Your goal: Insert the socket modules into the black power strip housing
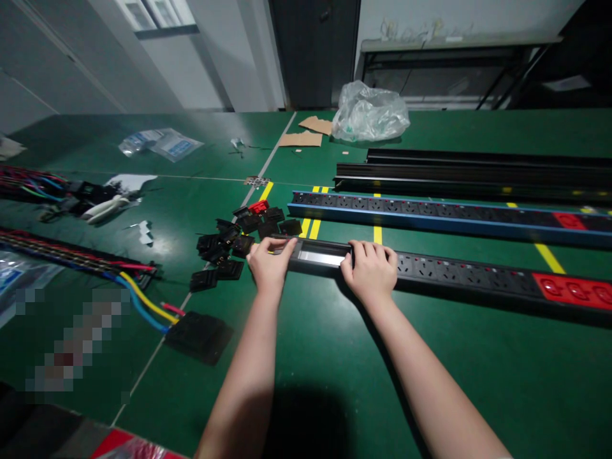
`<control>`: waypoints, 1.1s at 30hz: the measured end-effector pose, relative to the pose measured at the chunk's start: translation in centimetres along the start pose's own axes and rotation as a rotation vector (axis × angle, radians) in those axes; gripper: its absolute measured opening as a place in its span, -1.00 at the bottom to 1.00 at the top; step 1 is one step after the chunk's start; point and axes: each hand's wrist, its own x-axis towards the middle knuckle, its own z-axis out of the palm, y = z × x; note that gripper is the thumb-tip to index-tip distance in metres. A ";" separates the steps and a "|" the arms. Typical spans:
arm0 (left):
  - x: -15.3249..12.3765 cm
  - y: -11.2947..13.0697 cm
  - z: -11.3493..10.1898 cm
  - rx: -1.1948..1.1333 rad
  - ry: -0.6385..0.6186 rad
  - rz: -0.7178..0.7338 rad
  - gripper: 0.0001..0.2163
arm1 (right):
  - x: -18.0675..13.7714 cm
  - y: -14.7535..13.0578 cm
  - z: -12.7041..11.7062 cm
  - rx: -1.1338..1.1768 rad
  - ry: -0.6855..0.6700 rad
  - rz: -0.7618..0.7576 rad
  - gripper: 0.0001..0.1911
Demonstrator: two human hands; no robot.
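A long black power strip [454, 273] lies across the bench, with a row of black sockets and a red socket section [574, 292] towards its right end. My left hand [270, 264] is closed on the strip's left end, thumb and fingers pinched together. Whether a loose socket piece is also between those fingers, I cannot make out. My right hand [371, 269] grips the strip further right, with its fingers bent over the top. An open channel with a silvery floor [321, 258] shows between the hands. Several loose black socket modules [230, 269] lie beside my left hand.
Behind the strip lie a blue-sided socket strip [430, 218] and black rails [459, 177]. A clear plastic bag [370, 111] and cardboard pieces [303, 138] are further back. Wire bundles [71, 255] and a black block with coloured wires [198, 336] occupy the left.
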 end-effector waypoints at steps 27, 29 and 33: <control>1.8 -0.7 0.1 -0.012 0.385 -0.122 -0.84 | -2.8 -4.5 -0.3 0.006 -0.111 -0.273 -0.60; 1.8 -0.8 0.2 0.005 0.403 -0.144 -0.82 | -2.9 -3.1 -0.5 -0.006 -0.108 -0.288 -0.63; 2.0 -1.3 0.4 0.020 0.383 -0.171 -0.81 | -2.8 -2.2 -0.4 0.018 -0.064 -0.289 -0.65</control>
